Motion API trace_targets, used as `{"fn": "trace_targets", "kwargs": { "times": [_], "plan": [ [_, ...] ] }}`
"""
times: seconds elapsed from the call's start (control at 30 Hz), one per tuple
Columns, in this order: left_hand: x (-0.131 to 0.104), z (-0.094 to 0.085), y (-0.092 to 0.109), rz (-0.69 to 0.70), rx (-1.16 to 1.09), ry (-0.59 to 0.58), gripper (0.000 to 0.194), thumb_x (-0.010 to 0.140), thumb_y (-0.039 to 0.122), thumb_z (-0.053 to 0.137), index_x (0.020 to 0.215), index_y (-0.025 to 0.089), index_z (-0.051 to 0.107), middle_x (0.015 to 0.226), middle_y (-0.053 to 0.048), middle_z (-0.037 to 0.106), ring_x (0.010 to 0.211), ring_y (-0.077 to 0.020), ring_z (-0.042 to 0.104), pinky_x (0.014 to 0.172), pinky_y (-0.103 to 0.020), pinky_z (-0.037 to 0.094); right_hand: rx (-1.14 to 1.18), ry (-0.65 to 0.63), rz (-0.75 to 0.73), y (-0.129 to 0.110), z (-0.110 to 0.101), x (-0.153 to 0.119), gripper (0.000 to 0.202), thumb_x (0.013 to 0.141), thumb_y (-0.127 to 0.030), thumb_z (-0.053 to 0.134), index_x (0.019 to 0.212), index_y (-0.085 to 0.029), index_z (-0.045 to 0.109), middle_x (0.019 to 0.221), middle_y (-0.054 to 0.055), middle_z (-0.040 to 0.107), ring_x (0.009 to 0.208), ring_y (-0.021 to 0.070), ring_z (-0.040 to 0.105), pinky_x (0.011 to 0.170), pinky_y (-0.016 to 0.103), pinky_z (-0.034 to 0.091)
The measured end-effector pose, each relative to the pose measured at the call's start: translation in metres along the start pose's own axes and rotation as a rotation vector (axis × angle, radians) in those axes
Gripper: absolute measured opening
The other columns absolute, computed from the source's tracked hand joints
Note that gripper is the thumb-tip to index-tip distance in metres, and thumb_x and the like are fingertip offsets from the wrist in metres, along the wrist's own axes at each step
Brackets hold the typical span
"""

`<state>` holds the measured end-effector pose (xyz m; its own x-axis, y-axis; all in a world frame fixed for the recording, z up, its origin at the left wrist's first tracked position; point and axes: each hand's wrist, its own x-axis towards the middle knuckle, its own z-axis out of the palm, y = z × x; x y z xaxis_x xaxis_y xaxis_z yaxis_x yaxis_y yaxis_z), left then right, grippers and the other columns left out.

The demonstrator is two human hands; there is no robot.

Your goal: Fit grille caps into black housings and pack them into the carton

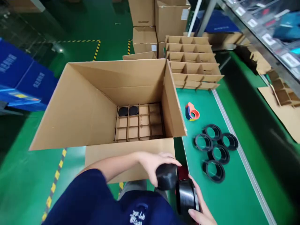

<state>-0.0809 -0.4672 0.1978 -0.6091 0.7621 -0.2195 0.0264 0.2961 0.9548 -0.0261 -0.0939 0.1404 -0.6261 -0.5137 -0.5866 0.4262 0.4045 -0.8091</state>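
Note:
My left hand [150, 164] is closed round a black cylindrical part [166, 177] in front of the open carton. At the bench edge, my right hand [203, 204] grips a wider black ring-shaped part [187, 195] with its fingers on the outer side. The two parts are close together, and a dark red thing [182, 172] shows between them; whether they touch I cannot tell. Inside the large cardboard box [86, 103] lies a cardboard divider grid [133, 131]. Two round black pieces, a left one [123, 111] and a right one [133, 110], sit in its far-left compartments.
Several black rings [217, 154] lie on the green bench [239, 187] to the right. Behind them are an orange and blue tape dispenser [192, 112] and stacked cardboard dividers [193, 62]. Brown cartons [145, 37] stand at the back, blue boxes [25, 75] at left. A metal shelf [260, 34] overhangs the right.

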Motion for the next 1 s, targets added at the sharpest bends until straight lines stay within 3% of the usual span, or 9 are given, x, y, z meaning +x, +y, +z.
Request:
{"fn": "trace_targets", "kwargs": {
  "times": [0.1,0.17,0.23,0.3,0.4,0.47,0.7,0.87,1.0],
  "plan": [
    [-0.092,-0.062,-0.067,-0.226,0.046,0.407,0.114,0.057,0.035,0.083,0.158,0.037,0.030,0.153,-0.008,0.037,0.144,-0.0382,0.033,0.121,-0.054,0.028,-0.086,-0.233,-0.115,-0.095,0.063,0.110,0.113,0.073,-0.070,0.070,0.163,-0.030,0.015,0.162,0.014,0.035,0.148,0.0353,0.039,0.117,0.052,0.039],
    [-0.118,-0.095,-0.124,-0.512,0.180,0.737,0.113,0.057,0.028,0.082,0.157,0.039,0.031,0.157,-0.010,0.028,0.147,-0.0434,0.025,0.119,-0.060,0.029,-0.302,-0.117,-0.211,-0.137,0.113,0.205,0.110,0.075,-0.062,0.071,0.162,-0.028,0.013,0.163,0.014,0.030,0.149,0.0346,0.035,0.119,0.054,0.035],
    [-0.120,-0.123,-0.188,-0.774,0.278,0.951,0.111,0.057,0.024,0.081,0.156,0.039,0.033,0.161,-0.013,0.019,0.147,-0.0481,0.018,0.114,-0.066,0.032,-0.567,0.113,-0.260,-0.157,0.159,0.310,0.116,0.069,-0.053,0.077,0.162,-0.024,0.014,0.162,0.017,0.028,0.151,0.0380,0.026,0.121,0.058,0.028],
    [-0.107,-0.148,-0.250,-0.909,0.307,1.025,0.110,0.059,0.023,0.082,0.157,0.038,0.033,0.163,-0.015,0.013,0.148,-0.0497,0.017,0.111,-0.067,0.034,-0.770,0.293,-0.185,-0.158,0.194,0.414,0.119,0.064,-0.045,0.081,0.160,-0.017,0.017,0.157,0.023,0.030,0.146,0.0438,0.029,0.117,0.060,0.031],
    [-0.077,-0.179,-0.333,-0.904,0.339,1.008,0.105,0.065,0.023,0.081,0.157,0.038,0.033,0.165,-0.016,0.014,0.148,-0.0490,0.019,0.111,-0.066,0.034,-0.970,0.397,-0.006,-0.139,0.219,0.539,0.116,0.068,-0.046,0.081,0.160,-0.015,0.017,0.153,0.028,0.032,0.138,0.0464,0.038,0.109,0.060,0.038],
    [-0.059,-0.195,-0.376,-0.857,0.374,0.984,0.102,0.068,0.024,0.080,0.157,0.038,0.033,0.166,-0.017,0.015,0.149,-0.0497,0.019,0.112,-0.067,0.033,-1.101,0.403,0.040,-0.122,0.219,0.596,0.116,0.072,-0.050,0.079,0.160,-0.013,0.014,0.153,0.030,0.029,0.137,0.0466,0.037,0.110,0.059,0.035],
    [-0.024,-0.228,-0.466,-0.815,0.389,0.924,0.110,0.067,0.028,0.088,0.159,0.037,0.030,0.169,-0.018,0.012,0.151,-0.0512,0.017,0.117,-0.068,0.025,-1.266,0.374,0.062,-0.069,0.195,0.692,0.117,0.082,-0.061,0.068,0.160,-0.008,-0.001,0.158,0.034,0.014,0.144,0.0506,0.023,0.114,0.066,0.025],
    [-0.010,-0.221,-0.505,-0.772,0.373,0.909,0.086,0.086,0.047,0.073,0.160,0.028,0.033,0.171,-0.018,0.007,0.157,-0.0431,0.005,0.123,-0.064,0.012,-1.273,0.361,-0.022,-0.026,0.190,0.713,0.084,0.101,-0.055,0.040,0.163,-0.009,0.007,0.166,0.027,0.000,0.153,0.0434,0.005,0.120,0.062,0.019],
    [-0.006,-0.207,-0.528,-0.713,0.427,0.922,0.066,0.098,0.044,0.053,0.159,0.025,0.036,0.172,-0.013,0.006,0.159,-0.0337,0.004,0.126,-0.058,0.005,-1.325,0.341,0.025,-0.004,0.184,0.714,0.075,0.105,-0.048,0.029,0.163,-0.007,0.005,0.168,0.025,-0.003,0.155,0.0378,0.003,0.123,0.056,0.017]
  ]
}}
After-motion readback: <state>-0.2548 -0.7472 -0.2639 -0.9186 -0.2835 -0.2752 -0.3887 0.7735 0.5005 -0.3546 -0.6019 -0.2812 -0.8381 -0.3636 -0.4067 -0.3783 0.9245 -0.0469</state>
